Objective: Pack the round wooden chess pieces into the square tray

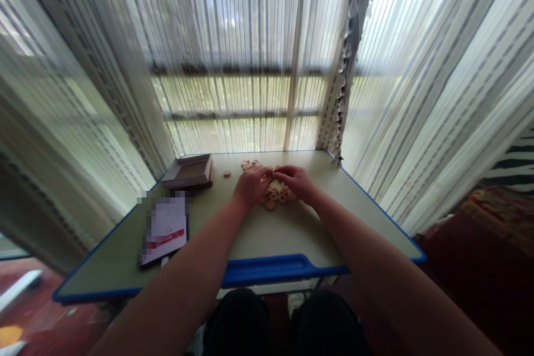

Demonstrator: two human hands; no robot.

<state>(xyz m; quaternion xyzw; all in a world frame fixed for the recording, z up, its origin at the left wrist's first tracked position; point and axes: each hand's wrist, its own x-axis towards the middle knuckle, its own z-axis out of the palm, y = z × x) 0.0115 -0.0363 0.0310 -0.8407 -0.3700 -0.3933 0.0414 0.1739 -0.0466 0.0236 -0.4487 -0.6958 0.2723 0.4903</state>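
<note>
Several round tan wooden pieces with ring markings, like Chinese chess discs, lie bunched on the table under and around my hands. My left hand curls over the left side of the bunch, its fingertips closed on a wooden disc. From the right, my right hand meets it with pinched fingers at the same small disc, mostly hidden by the fingertips. More discs lie just beyond my left hand. A single disc sits apart, to the left of the bunch.
The pale tabletop has a blue rim and a blue front groove. An open shallow box stands at the back left. Nearer me lies a partly blurred dark-edged tablet or board with a red strip. Sheer curtains hang behind the table.
</note>
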